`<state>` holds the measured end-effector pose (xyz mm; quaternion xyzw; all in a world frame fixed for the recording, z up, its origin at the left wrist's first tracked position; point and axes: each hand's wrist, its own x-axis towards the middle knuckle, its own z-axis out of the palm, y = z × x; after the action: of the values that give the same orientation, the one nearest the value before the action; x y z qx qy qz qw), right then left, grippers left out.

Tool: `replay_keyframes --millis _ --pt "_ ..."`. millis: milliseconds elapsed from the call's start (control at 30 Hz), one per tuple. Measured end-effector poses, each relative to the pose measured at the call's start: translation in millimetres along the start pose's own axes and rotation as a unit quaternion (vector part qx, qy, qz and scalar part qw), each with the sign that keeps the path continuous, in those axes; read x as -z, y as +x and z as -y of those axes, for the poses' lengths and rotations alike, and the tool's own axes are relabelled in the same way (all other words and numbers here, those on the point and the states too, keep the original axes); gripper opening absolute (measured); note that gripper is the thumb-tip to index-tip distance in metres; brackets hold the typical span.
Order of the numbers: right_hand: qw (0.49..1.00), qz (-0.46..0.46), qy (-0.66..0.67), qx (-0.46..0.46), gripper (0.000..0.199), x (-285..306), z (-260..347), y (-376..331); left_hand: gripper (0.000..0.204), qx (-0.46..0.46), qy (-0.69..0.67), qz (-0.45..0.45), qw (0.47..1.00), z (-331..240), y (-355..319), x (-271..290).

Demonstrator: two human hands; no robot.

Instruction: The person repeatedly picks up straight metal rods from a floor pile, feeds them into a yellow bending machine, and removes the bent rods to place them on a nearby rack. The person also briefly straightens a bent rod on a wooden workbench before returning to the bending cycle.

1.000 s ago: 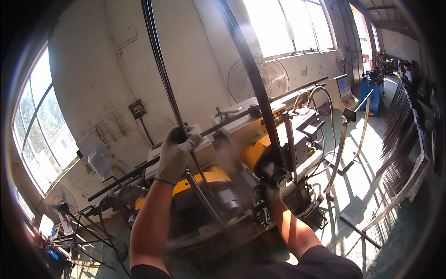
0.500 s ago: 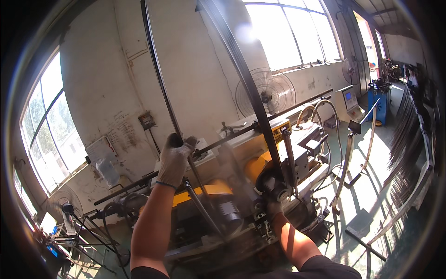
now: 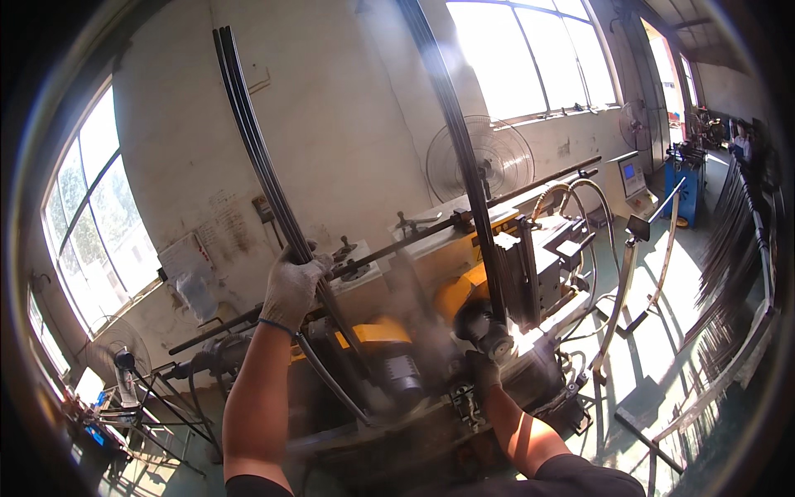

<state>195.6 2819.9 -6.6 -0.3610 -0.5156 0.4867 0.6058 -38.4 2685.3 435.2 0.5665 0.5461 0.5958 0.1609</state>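
My left hand (image 3: 291,290), in a pale work glove, wraps round several long dark metal tubes (image 3: 255,141). They stand side by side, slightly bowed and leaning left, with their lower ends down by a yellow-topped machine (image 3: 377,333). Another upright set of dark tubes (image 3: 454,112) rises to the right, ending low at a round dark motor-like part (image 3: 484,331). Just below that part is my right hand (image 3: 484,374), gloved and in shadow; its fingers are hard to make out. A single bent tube (image 3: 331,379) slants down below my left hand.
A long horizontal bar (image 3: 397,251) crosses behind the tubes. A cage fan (image 3: 484,166) stands by the wall. To the right are hoses (image 3: 592,195), a control box with a screen (image 3: 633,182) and a large stack of dark rods (image 3: 720,248).
The tubes in my left hand have swung left, and their top ends now show spread side by side. My left hand has shifted slightly left and down. My right hand shows more, beneath the motor-like part.
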Motion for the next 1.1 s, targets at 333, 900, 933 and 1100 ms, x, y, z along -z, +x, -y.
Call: replay_keyframes --millis 333,900,933,1100 --pt "0.993 0.051 -0.1 0.029 0.021 8.0 -41.9 26.0 0.035 -0.006 0.145 -0.003 0.989 -11.4 -0.8 -6.5" --pt "0.993 0.03 0.057 -0.097 0.036 16.7 -6.9 0.4 0.03 -0.176 0.511 0.067 0.839 28.0 13.7 35.0" --pt "0.998 0.036 0.005 -0.049 0.035 17.1 -16.2 5.3 0.03 -0.176 0.519 0.069 0.834 26.9 14.6 33.6" --pt "0.972 -0.01 0.163 -0.167 0.033 11.3 -18.7 8.3 0.045 -0.17 0.504 0.063 0.845 26.9 14.2 27.4"
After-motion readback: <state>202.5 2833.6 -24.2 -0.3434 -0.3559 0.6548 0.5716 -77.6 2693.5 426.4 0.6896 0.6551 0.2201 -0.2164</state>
